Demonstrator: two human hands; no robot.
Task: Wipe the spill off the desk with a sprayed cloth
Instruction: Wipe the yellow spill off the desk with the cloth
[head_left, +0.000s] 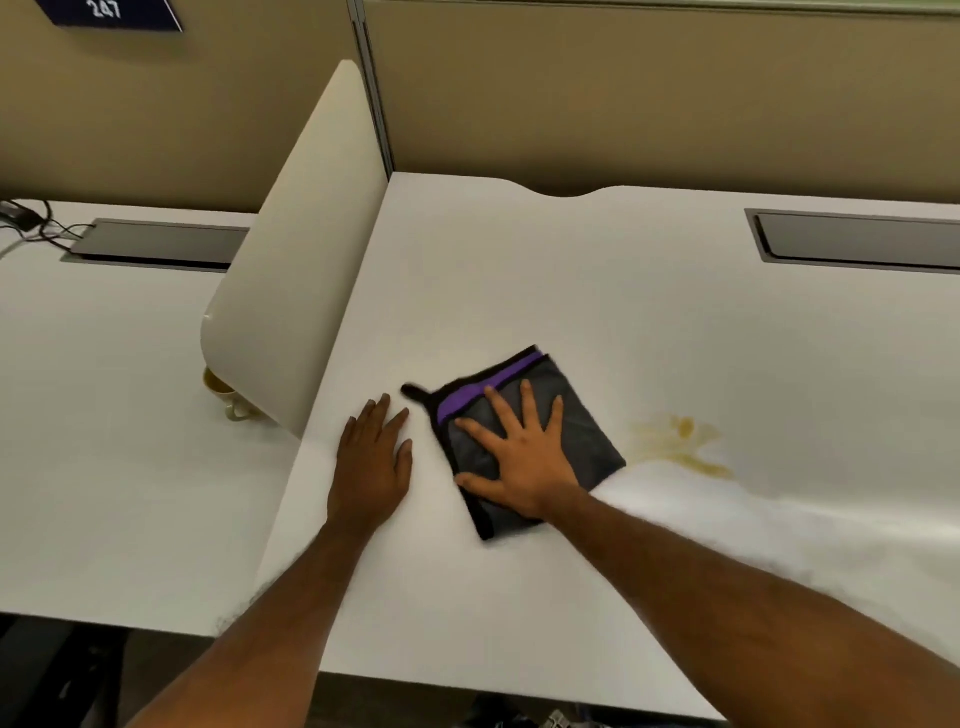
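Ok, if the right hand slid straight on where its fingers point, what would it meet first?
Likely only bare desk up to the rear partition. The right hand lies flat on the cloth, fingers pointing away; the spill lies to its right.

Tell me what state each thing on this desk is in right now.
Cloth: folded, flat on the desk, left of the spill.
Spill: yellowish, uncovered, not yet wiped.
Right hand: fingers spread, pressing on the cloth.
Left hand: flat on the desk, holding nothing.
Mug: upright, partly hidden behind the divider.
Cable hatch: lid closed.
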